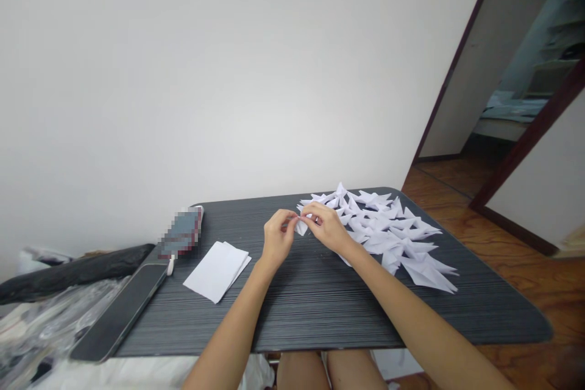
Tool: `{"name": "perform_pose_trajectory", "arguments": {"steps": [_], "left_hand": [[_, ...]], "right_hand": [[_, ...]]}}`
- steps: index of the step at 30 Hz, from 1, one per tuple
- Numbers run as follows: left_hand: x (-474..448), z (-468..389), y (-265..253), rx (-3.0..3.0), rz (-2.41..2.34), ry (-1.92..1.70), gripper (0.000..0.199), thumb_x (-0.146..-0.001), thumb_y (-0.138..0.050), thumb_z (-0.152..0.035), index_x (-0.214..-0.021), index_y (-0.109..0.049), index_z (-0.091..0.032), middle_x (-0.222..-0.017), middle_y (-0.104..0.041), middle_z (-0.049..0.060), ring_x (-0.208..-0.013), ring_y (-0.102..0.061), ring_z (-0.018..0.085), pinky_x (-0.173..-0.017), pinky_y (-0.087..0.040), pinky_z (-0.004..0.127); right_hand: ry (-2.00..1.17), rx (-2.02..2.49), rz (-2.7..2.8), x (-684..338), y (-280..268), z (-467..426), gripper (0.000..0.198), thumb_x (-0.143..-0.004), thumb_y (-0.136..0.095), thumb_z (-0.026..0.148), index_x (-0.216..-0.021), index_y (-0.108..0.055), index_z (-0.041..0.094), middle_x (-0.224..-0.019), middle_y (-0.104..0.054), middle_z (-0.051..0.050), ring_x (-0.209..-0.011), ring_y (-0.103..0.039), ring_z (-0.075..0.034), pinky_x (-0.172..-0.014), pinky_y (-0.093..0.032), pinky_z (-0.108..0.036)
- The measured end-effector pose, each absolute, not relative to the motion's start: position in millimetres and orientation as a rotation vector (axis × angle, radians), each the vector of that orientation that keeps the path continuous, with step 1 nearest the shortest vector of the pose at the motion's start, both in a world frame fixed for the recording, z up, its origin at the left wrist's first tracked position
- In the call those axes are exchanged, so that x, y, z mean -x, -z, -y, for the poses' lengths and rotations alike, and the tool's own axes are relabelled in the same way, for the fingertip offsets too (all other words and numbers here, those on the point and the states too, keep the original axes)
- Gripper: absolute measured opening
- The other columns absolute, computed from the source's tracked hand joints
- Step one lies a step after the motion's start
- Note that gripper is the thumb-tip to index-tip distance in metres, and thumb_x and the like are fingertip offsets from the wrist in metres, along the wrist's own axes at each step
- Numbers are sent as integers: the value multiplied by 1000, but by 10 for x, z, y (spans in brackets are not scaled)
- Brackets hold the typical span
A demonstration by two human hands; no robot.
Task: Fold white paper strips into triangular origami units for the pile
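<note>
A: In the head view, where is the piece being handled?
B: Near the centre of the frame: a small folded piece of crisp white paper point(301, 228), between the left hand point(278, 236) and the right hand point(328, 228).

A: How do the fingers stand?
B: Pinched together on its upper edge, both hands nearly meeting. I'd judge the double pinch steadies something so small and gives control over a fine crease. Whether its lower tip touches the table, I can't tell.

A: And the flat white rectangular paper sheets point(216, 271)?
B: Left of centre, smooth and unfolded, one slightly askew beneath another. They probably lie there to be within the left hand's reach, apart from the finished-looking work.

A: Meaning the heap of spiky folded white paper shapes point(404, 245)?
B: Yes, right of centre, overlapping, with sharp points and stiff, angular wings. Spread there, they seem to leave the middle free for handling.

A: What carries it all?
B: A dark grey, round-cornered table point(320, 311) with a finely streaked surface. A flat black rectangular object with a pale rim point(123, 311) rests along its edge, lower left.
</note>
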State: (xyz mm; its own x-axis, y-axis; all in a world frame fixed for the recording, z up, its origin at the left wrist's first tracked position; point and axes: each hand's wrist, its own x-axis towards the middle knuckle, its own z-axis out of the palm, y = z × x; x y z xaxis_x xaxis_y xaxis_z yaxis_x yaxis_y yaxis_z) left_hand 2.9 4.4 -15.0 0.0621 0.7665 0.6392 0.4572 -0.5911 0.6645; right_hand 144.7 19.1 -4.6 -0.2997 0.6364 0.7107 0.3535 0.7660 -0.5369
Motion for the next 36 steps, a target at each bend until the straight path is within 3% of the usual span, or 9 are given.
{"name": "perform_pose_trajectory", "arguments": {"steps": [5,13,24,28,33,36], "left_hand": [[-10,-67,166,-2040,-1257,-1544,13,-78,-46,-24,-76,-55,-16,-75,-57,3,-64,-56,11,-53,-45,19],[2,-67,165,-2080,-1280,-1558,13,-78,-45,-22,-77,-56,-16,-75,-58,3,-66,-56,12,-55,-45,20],[-29,-42,157,-2136,-1268,-1483,13,-78,-44,-21,-75,-56,-16,-75,-57,3,-64,-54,10,-52,-44,18],[-34,-46,166,-2119,-1270,-1490,14,-79,-44,-22,-76,-56,-15,-75,-57,4,-66,-55,11,-54,-45,20],[-30,-72,195,-2066,-1270,-1509,14,-78,-45,-23,-77,-56,-15,-76,-58,4,-67,-55,12,-56,-46,22],[-32,-82,209,-2018,-1262,-1530,13,-78,-45,-23,-77,-56,-15,-76,-58,4,-69,-56,13,-58,-47,23]], "right_hand": [[-373,776,1835,-1436,81,-217,11,-77,-48,19,-73,-57,17,-76,-58,-4,-65,-52,-13,-53,-42,-23],[-395,821,1906,-1438,66,-197,8,-77,-47,21,-76,-54,18,-79,-56,-3,-55,-48,-10,-54,-41,-24],[-135,872,2069,-1446,75,-170,13,-79,-38,10,-78,-49,16,-96,-45,-9,-80,-49,-17,-72,-42,-31],[-73,928,2029,-1420,85,-148,13,-79,-36,9,-79,-48,15,-97,-40,-10,-79,-48,-18,-73,-42,-33],[-149,948,2019,-1401,135,-173,15,-80,-33,9,-83,-45,16,-98,-37,-11,-70,-49,-16,-64,-44,-33],[-184,916,1990,-1387,151,-194,16,-79,-30,7,-83,-42,17,-95,-38,-10,-76,-49,-17,-70,-43,-33]]}}
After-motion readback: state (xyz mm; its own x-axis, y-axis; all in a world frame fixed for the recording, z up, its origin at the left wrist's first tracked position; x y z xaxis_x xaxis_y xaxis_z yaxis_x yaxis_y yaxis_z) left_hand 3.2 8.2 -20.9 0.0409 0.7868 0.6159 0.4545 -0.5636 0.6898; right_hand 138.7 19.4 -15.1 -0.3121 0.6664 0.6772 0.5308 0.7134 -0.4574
